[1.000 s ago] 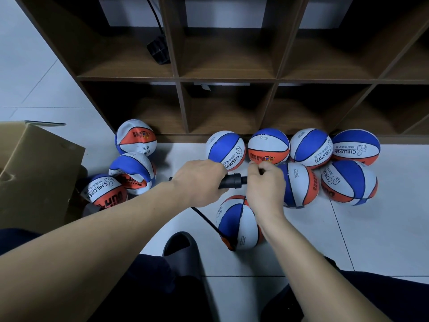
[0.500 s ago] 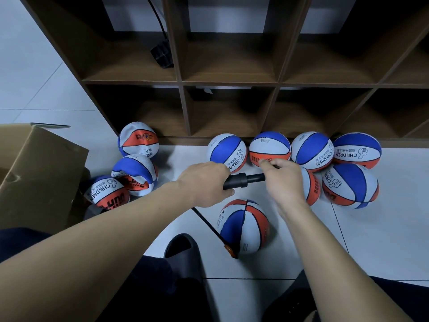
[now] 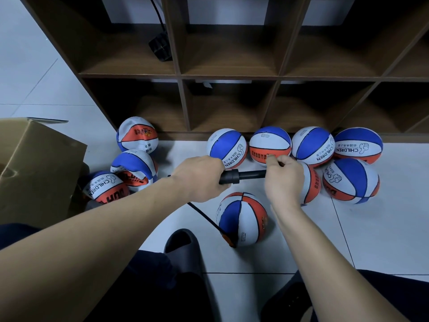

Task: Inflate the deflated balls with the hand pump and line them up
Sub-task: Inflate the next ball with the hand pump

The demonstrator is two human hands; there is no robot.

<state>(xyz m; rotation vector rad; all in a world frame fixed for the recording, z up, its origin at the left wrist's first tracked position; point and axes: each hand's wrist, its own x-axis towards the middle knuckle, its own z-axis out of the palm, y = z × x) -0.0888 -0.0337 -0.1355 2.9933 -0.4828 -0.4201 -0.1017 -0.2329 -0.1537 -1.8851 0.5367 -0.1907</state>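
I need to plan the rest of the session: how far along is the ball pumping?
Done: six round blue, white and orange balls sit by the wooden shelf. In hand: left hand and right hand work the black hand pump, hosed to the ball in front. Left: three saggy balls near the cardboard box.

Balls [image 3: 242, 218], a cardboard box [image 3: 34, 170] and a slipper [image 3: 183, 249] sit on the tiled floor [image 3: 371, 228].
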